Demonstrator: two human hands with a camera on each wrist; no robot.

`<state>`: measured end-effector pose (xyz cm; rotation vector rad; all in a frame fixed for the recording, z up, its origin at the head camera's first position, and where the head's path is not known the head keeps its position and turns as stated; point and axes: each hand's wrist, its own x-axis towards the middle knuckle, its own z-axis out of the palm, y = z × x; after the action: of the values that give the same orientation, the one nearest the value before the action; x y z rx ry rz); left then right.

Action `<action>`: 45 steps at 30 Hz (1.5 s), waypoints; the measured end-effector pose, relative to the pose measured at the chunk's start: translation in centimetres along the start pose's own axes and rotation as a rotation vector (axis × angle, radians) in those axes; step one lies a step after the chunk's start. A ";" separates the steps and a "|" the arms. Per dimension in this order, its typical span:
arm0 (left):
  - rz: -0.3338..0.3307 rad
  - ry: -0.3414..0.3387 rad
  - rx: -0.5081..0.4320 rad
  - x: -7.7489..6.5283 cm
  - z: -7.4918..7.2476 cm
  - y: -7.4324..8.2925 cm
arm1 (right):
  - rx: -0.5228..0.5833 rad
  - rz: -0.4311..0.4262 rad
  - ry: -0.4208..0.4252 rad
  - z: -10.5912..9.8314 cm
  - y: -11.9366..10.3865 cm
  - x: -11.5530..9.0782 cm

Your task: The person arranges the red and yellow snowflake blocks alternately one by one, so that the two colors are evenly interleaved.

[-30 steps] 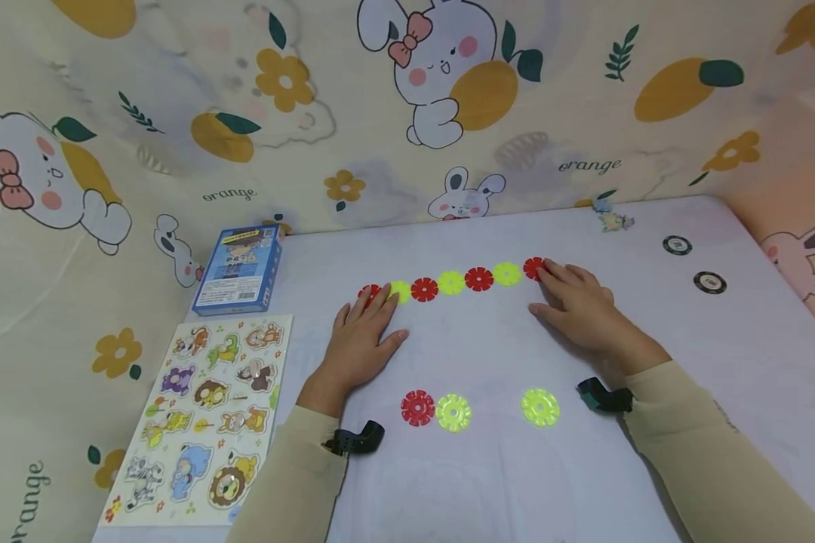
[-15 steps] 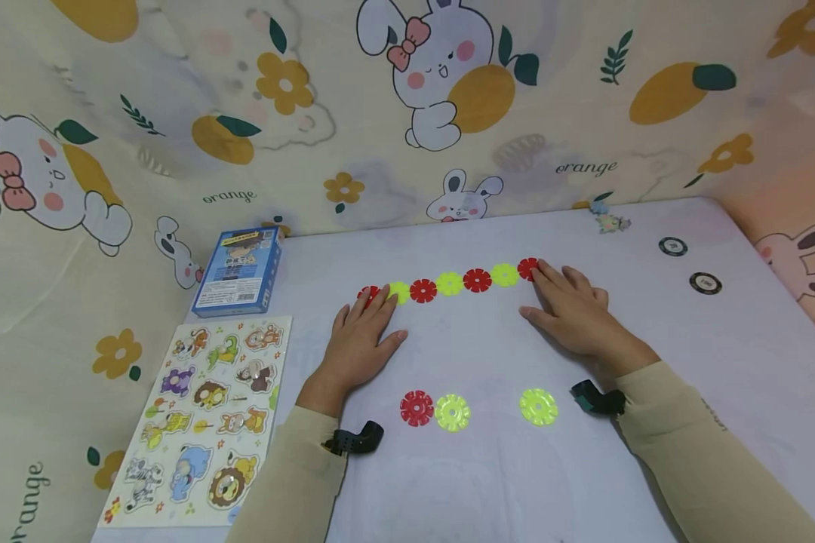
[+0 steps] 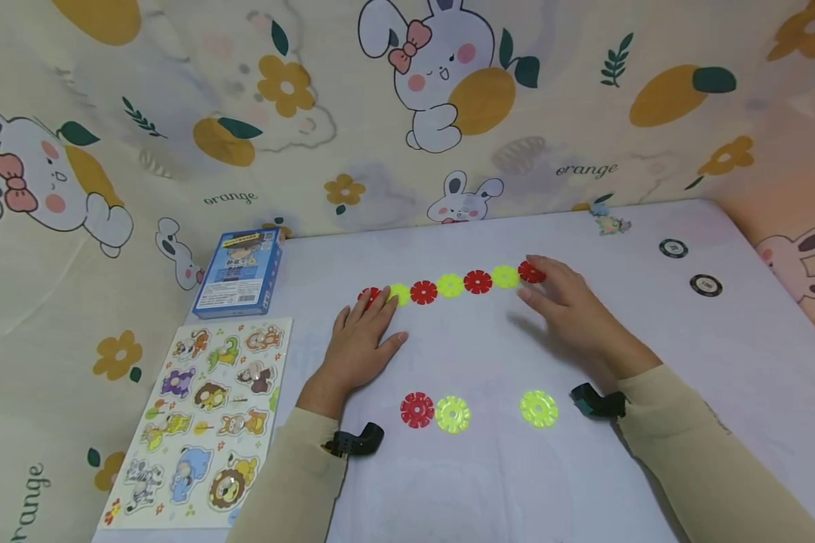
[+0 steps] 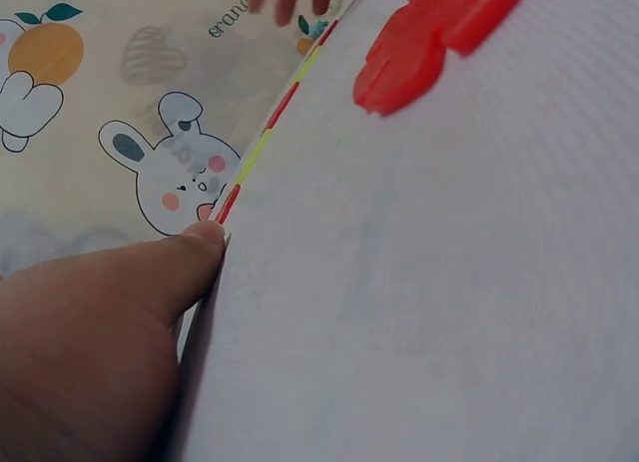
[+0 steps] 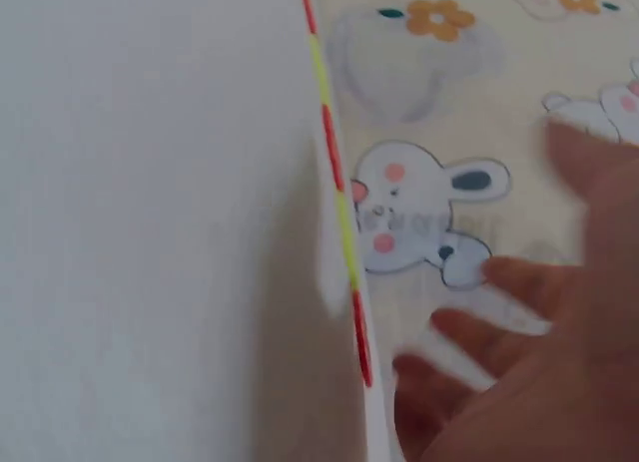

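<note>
Soft, somewhat dim light spreads evenly over the white table, while the patterned wall takes a warm peach cast at 3 o'clock. A diffuse shadow lies toward 8 o'clock from the right hand, and pale glints whiten the green disc near 5 o'clock. The left wrist view looks greyish, with faint streaks at 2 o'clock. In the right wrist view the hand at 4 o'clock blurs, and a broad shadow darkens 7 o'clock.

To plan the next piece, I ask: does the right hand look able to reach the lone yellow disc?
Probably yes: the right hand seems empty, and nothing lies between it and the lone yellow disc.
</note>
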<state>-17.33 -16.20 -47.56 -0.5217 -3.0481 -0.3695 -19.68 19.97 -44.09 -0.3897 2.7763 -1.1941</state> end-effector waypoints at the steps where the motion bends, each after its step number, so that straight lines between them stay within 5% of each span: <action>1: 0.001 -0.001 0.002 0.0 0.0 0.0 | 0.066 -0.018 -0.008 -0.1 -0.4 -0.1; 7: 0.003 0.005 0.005 0.1 0.1 -0.1 | 0.421 -0.148 -0.198 0.6 -3.7 -1.1; 11: -0.003 0.002 0.012 0.1 0.1 -0.1 | 0.491 -0.217 -0.338 2.2 -5.7 -1.8; 17: -0.007 -0.008 0.017 0.1 0.2 -0.1 | 0.407 -0.219 -0.538 5.3 -7.3 -2.9; 22: 0.002 -0.004 0.019 0.2 0.2 -0.1 | 0.187 -0.265 -0.659 6.9 -7.5 -3.7; 26: 0.000 0.002 0.012 0.1 0.2 -0.1 | 0.019 -0.322 -0.610 7.6 -7.8 -4.0; 30: -0.008 0.005 0.011 0.1 0.2 0.0 | -0.050 -0.291 -0.577 7.7 -8.2 -4.3; 37: -0.008 0.006 0.020 0.1 0.4 -0.1 | 0.133 -0.187 -0.542 6.2 -7.6 -3.6; 45: 0.001 0.002 0.010 0.1 0.3 -0.2 | 0.319 0.011 -0.182 1.6 -4.2 -1.4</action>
<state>-17.45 -16.26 -47.92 -0.5222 -3.0458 -0.3548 -17.22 16.41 -42.13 -0.4264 2.3807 -1.4860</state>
